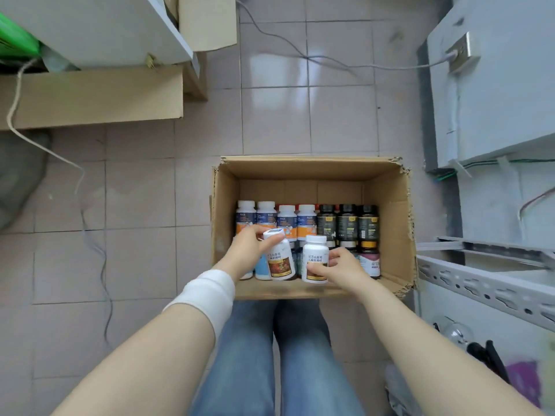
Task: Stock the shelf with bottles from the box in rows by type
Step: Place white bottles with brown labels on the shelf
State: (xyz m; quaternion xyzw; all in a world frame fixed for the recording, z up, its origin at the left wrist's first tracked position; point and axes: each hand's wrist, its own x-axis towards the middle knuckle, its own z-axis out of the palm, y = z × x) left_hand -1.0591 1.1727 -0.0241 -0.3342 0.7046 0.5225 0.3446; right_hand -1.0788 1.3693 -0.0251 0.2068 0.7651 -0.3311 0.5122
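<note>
Now I had both hands' fingers clamped on matching white bottles, left hand [250, 246] w/ left bottle [280, 259], right hand [342, 267] w/ right bottle [314, 259]; best lift straight up, clear of box [390, 211].

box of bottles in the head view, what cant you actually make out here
- Head view: bottles in the near row of the cardboard box are largely hidden by the left hand, the right hand and the two white bottles they hold.
- Small print on the dark bottles is too small to read.
- The grey metal shelf is cut off by the right edge, so its contents cannot be seen.
- The green object is cut off at the left edge.
</note>
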